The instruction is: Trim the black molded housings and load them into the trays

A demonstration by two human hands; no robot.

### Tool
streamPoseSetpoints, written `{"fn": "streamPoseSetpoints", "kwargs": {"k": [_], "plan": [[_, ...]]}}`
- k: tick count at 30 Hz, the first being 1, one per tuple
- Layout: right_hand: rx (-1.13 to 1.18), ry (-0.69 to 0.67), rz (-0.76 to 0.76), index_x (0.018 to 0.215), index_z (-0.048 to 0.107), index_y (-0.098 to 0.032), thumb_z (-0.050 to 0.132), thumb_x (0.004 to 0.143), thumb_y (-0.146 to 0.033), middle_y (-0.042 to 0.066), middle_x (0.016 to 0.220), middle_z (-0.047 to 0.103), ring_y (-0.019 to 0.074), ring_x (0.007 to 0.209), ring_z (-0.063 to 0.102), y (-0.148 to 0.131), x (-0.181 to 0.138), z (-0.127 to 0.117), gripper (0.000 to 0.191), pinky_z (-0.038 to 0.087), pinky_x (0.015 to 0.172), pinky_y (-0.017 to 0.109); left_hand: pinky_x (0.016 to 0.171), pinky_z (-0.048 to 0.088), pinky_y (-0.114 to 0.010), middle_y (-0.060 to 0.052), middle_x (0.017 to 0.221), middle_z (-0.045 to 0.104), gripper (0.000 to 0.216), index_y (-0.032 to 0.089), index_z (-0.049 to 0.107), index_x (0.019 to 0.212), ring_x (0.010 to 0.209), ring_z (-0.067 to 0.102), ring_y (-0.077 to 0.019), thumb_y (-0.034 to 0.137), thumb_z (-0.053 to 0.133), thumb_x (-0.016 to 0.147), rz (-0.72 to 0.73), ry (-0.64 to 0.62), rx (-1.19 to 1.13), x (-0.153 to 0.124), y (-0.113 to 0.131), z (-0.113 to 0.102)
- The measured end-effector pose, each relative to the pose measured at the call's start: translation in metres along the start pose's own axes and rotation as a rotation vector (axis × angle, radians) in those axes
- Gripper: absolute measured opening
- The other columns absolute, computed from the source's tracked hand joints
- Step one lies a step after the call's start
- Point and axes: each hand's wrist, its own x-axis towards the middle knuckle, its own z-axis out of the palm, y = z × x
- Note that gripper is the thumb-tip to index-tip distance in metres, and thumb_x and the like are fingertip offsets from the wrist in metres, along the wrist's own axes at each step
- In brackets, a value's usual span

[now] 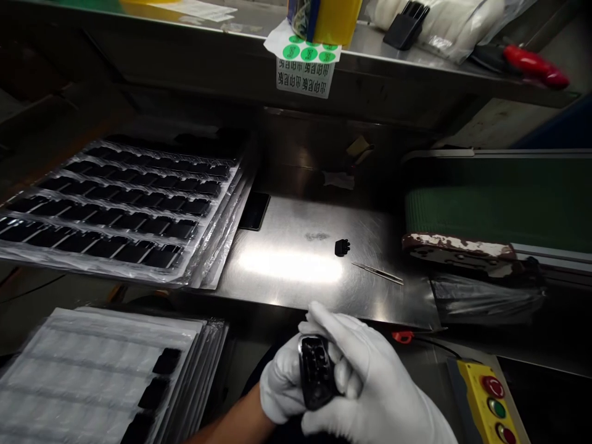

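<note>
A small glossy black plastic part (316, 372) with a moulded, recessed face is held up in front of the bench edge. My left hand (283, 382), in a white glove, grips it from the left and behind, its fingers partly hidden by the part. Around the right side curls my gloved right hand (365, 376), thumb low and fingers over the top. On the metal bench (287, 240) beyond lie a small black block with prongs (342, 247) and a pair of metal tweezers (378, 273).
Stacked clear trays of black parts (115, 197) stand at left, with another tray stack (92, 376) below. A green conveyor belt (499, 203) runs at right, above a yellow button box (490, 401). A shelf (208, 24) crosses the top. A dark phone-like slab (255, 211) lies beside the trays.
</note>
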Motion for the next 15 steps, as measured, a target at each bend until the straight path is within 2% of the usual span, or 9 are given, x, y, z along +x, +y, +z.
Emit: {"fn": "streamPoseSetpoints", "kwargs": {"k": [2, 3, 5, 7, 8, 10, 12, 15], "plan": [[0.036, 0.058, 0.020, 0.134, 0.050, -0.038, 0.090, 0.053, -0.027, 0.002, 0.123, 0.066, 0.0299, 0.111, 0.061, 0.006, -0.003, -0.006, 0.091, 0.048, 0.098, 0.042, 0.059, 0.047, -0.032, -0.006, 0.061, 0.061, 0.058, 0.012, 0.067, 0.067, 0.067, 0.062, -0.0236, 0.066, 0.078, 0.050, 0.025, -0.066, 0.024, -0.001, 0.018, 0.003], [0.067, 0.100, 0.039, 0.129, 0.055, -0.037, 0.087, 0.059, -0.027, 0.002, 0.121, 0.066, 0.0275, 0.110, 0.061, 0.009, -0.005, -0.007, 0.077, 0.049, 0.096, 0.040, 0.063, 0.048, -0.031, -0.006, 0.069, 0.063, 0.048, 0.012, 0.067, 0.075, 0.070, 0.062, -0.0223, 0.055, 0.080, 0.056, 0.057, -0.046, 0.063, -0.002, 0.025, 0.005], [0.142, 0.182, 0.119, 0.113, 0.066, -0.034, 0.080, 0.069, -0.027, 0.001, 0.102, 0.068, 0.0203, 0.091, 0.064, 0.015, -0.009, -0.010, 0.046, 0.053, 0.080, 0.031, 0.070, 0.047, -0.029, -0.003, 0.078, 0.062, 0.030, 0.015, 0.064, 0.086, 0.075, 0.059, -0.0185, 0.030, 0.081, 0.065, 0.131, 0.082, 0.201, -0.004, 0.036, 0.010], [0.219, 0.222, 0.267, 0.095, 0.072, -0.029, 0.076, 0.072, -0.025, -0.003, 0.075, 0.058, 0.0126, 0.065, 0.054, 0.018, -0.009, -0.011, 0.024, 0.046, 0.059, 0.024, 0.070, 0.045, -0.027, 0.000, 0.078, 0.060, 0.022, 0.017, 0.062, 0.084, 0.074, 0.056, -0.0157, 0.017, 0.078, 0.068, 0.183, 0.218, 0.369, -0.007, 0.042, 0.015], [0.258, 0.231, 0.341, 0.087, 0.073, -0.027, 0.076, 0.070, -0.023, -0.005, 0.067, 0.050, 0.0105, 0.058, 0.047, 0.017, -0.008, -0.012, 0.018, 0.041, 0.053, 0.022, 0.068, 0.044, -0.026, 0.000, 0.075, 0.059, 0.018, 0.017, 0.062, 0.082, 0.072, 0.054, -0.0149, 0.015, 0.076, 0.070, 0.187, 0.246, 0.441, -0.008, 0.044, 0.018], [0.357, 0.212, 0.455, 0.073, 0.071, -0.022, 0.076, 0.066, -0.018, -0.006, 0.061, 0.040, 0.0092, 0.056, 0.038, 0.014, -0.004, -0.014, 0.009, 0.034, 0.051, 0.022, 0.064, 0.044, -0.025, 0.001, 0.073, 0.059, 0.014, 0.017, 0.065, 0.080, 0.069, 0.053, -0.0144, 0.012, 0.074, 0.071, 0.203, 0.239, 0.551, -0.011, 0.046, 0.021], [0.480, 0.159, 0.504, 0.061, 0.063, -0.019, 0.074, 0.063, -0.012, -0.007, 0.057, 0.037, 0.0093, 0.056, 0.034, 0.009, 0.002, -0.015, 0.013, 0.031, 0.052, 0.023, 0.065, 0.046, -0.025, 0.000, 0.077, 0.062, 0.017, 0.018, 0.069, 0.083, 0.069, 0.055, -0.0154, 0.009, 0.073, 0.071, 0.271, 0.220, 0.664, -0.014, 0.049, 0.023], [0.632, 0.100, 0.507, 0.055, 0.056, -0.018, 0.072, 0.061, -0.010, -0.007, 0.054, 0.036, 0.0094, 0.055, 0.032, 0.004, 0.007, -0.016, 0.019, 0.027, 0.051, 0.024, 0.074, 0.049, -0.028, -0.003, 0.088, 0.068, 0.029, 0.021, 0.074, 0.090, 0.080, 0.062, -0.0202, 0.002, 0.073, 0.068, 0.495, 0.196, 0.847, -0.015, 0.054, 0.023]]}}
